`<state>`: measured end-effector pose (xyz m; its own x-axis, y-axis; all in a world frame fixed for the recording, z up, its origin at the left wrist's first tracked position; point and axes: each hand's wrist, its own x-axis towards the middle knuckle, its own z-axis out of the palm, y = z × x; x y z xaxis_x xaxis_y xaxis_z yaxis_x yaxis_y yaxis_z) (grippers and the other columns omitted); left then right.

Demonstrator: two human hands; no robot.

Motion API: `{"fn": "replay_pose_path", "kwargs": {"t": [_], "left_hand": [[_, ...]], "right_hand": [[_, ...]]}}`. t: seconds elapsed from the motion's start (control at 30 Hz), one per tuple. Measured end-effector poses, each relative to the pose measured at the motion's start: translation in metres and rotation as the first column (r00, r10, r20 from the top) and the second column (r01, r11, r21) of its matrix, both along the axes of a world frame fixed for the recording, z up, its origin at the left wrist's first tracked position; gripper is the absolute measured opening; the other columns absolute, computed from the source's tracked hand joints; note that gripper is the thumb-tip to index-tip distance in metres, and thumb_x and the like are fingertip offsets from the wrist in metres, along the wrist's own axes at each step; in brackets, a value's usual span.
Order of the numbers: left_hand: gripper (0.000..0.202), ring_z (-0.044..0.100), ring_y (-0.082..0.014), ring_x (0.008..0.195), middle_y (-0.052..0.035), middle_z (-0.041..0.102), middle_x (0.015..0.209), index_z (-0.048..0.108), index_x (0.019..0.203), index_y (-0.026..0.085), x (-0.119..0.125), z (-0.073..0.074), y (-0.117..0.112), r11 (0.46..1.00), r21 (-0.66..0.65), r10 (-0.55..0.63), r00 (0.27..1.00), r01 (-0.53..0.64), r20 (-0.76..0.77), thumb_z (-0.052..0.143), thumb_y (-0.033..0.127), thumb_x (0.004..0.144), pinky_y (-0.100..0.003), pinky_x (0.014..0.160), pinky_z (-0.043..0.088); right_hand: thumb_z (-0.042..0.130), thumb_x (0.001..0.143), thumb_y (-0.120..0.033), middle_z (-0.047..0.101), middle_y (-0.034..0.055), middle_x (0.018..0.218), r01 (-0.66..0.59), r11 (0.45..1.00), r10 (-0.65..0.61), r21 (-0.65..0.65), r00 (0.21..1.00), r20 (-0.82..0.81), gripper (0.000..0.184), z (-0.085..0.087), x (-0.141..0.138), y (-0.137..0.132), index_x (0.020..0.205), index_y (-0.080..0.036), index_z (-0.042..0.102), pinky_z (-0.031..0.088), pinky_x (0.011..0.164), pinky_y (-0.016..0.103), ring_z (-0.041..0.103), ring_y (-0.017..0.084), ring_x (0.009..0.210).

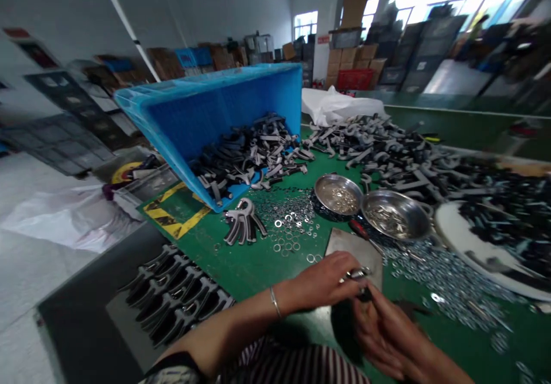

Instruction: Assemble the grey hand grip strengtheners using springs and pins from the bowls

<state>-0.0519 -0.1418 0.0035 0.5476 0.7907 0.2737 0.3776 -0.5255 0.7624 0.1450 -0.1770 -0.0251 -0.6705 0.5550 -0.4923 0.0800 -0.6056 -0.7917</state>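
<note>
My left hand (323,281) is closed in a pinch on a small metal part (358,272) low in the middle of the view, with a thin bracelet on the wrist. My right hand (390,331) is just below it, fingers curled around a dark piece (365,295) that touches the same small part. Both hands hover over a grey metal plate (355,247) lying on the green table (241,263). Washers (289,223) lie scattered just beyond the hands.
A tipped blue crate (202,114) spills grey-black curved parts (247,154). Two metal bowls (338,193) (396,214) hold small hardware. A white tray (469,243) sits at the right, a large parts heap (400,154) behind. Finished pieces (181,295) lie in rows at the lower left.
</note>
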Motion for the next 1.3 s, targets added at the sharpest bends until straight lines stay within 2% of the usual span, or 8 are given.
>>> {"fn": "replay_pose_path", "kwargs": {"t": [0.23, 0.43, 0.6, 0.77, 0.9, 1.07, 1.23, 1.3], "left_hand": [[0.028, 0.051, -0.0153, 0.079, -0.0004, 0.056, 0.084, 0.054, 0.091, 0.018, -0.005, -0.024, -0.003, 0.920, -0.308, 0.282, 0.955, -0.242, 0.089, 0.043, 0.043, 0.100, -0.027, 0.073, 0.042], [0.027, 0.055, -0.0173, 0.088, -0.0054, 0.062, 0.096, 0.056, 0.097, 0.017, -0.008, -0.015, -0.011, 0.977, -0.192, 0.110, 0.990, -0.091, 0.091, 0.044, 0.042, 0.099, -0.029, 0.082, 0.043], [0.027, 0.054, -0.0163, 0.082, -0.0022, 0.060, 0.087, 0.054, 0.094, 0.018, -0.005, -0.022, -0.008, 0.912, -0.324, 0.303, 0.946, -0.252, 0.117, 0.042, 0.042, 0.100, -0.029, 0.076, 0.045], [0.020, 0.056, -0.0201, 0.105, -0.0083, 0.061, 0.109, 0.057, 0.104, 0.018, -0.001, -0.015, -0.009, 0.981, -0.184, 0.093, 0.980, -0.060, 0.176, 0.046, 0.035, 0.099, -0.035, 0.096, 0.045], [0.023, 0.056, -0.0192, 0.105, -0.0083, 0.058, 0.110, 0.055, 0.112, 0.018, 0.004, -0.016, -0.007, 0.954, -0.247, 0.221, 0.954, -0.169, 0.202, 0.040, 0.032, 0.102, -0.035, 0.096, 0.046], [0.013, 0.053, -0.0203, 0.113, -0.0117, 0.047, 0.132, 0.055, 0.101, 0.019, 0.009, -0.025, -0.004, 0.976, -0.143, 0.190, 0.967, -0.166, 0.170, 0.045, 0.028, 0.099, -0.037, 0.099, 0.046], [0.017, 0.056, -0.0184, 0.103, -0.0096, 0.055, 0.111, 0.052, 0.102, 0.018, 0.013, -0.028, -0.005, 0.968, -0.144, 0.233, 0.950, -0.206, 0.208, 0.038, 0.026, 0.102, -0.036, 0.095, 0.048], [0.016, 0.056, -0.0186, 0.102, -0.0089, 0.055, 0.106, 0.051, 0.100, 0.018, 0.015, -0.029, -0.007, 0.967, -0.123, 0.249, 0.940, -0.225, 0.235, 0.038, 0.026, 0.102, -0.036, 0.094, 0.049]], "right_hand": [[0.058, 0.082, -0.071, 0.068, 0.0106, 0.085, -0.198, 0.508, -0.447, 0.838, 0.771, 0.453, 0.052, 0.009, -0.003, 0.011, 0.093, -0.021, 0.059, 0.048, 0.062, 0.033, 0.066, 0.026, 0.075], [0.003, 0.093, -0.074, 0.048, -0.0047, 0.047, -0.133, 0.979, 0.117, 0.153, 0.987, 0.110, 0.074, -0.003, -0.014, 0.002, 0.082, -0.021, 0.054, 0.032, 0.033, 0.024, 0.034, 0.011, 0.028], [0.062, 0.084, -0.067, 0.063, 0.0031, 0.076, 0.097, 0.786, -0.311, 0.611, 0.916, 0.255, 0.046, 0.003, -0.010, 0.006, 0.084, -0.021, 0.059, 0.042, 0.049, 0.023, 0.056, 0.014, 0.058], [0.012, 0.095, -0.072, 0.049, -0.0027, 0.048, -0.032, 0.972, -0.014, 0.233, 0.981, 0.193, 0.070, 0.008, -0.012, 0.006, 0.077, -0.021, 0.055, 0.030, 0.037, 0.024, 0.036, 0.011, 0.034], [0.062, 0.080, -0.071, 0.061, 0.0028, 0.072, 0.101, 0.757, -0.352, 0.645, 0.895, 0.273, 0.050, 0.011, -0.010, 0.007, 0.080, -0.021, 0.058, 0.039, 0.050, 0.024, 0.054, 0.014, 0.058], [0.017, 0.094, -0.074, 0.046, -0.0044, 0.048, 0.040, 0.970, -0.092, 0.239, 0.974, 0.209, 0.065, 0.004, -0.012, 0.004, 0.075, -0.022, 0.051, 0.029, 0.037, 0.024, 0.033, 0.011, 0.035], [0.061, 0.081, -0.070, 0.059, 0.0027, 0.075, 0.123, 0.717, -0.415, 0.686, 0.867, 0.278, 0.050, 0.004, -0.008, 0.006, 0.080, -0.021, 0.055, 0.043, 0.056, 0.025, 0.053, 0.015, 0.064], [0.048, 0.087, -0.075, 0.053, -0.0016, 0.064, 0.195, 0.815, -0.373, 0.546, 0.897, 0.237, 0.053, 0.003, -0.010, 0.004, 0.079, -0.022, 0.052, 0.039, 0.048, 0.025, 0.045, 0.012, 0.050]]}}
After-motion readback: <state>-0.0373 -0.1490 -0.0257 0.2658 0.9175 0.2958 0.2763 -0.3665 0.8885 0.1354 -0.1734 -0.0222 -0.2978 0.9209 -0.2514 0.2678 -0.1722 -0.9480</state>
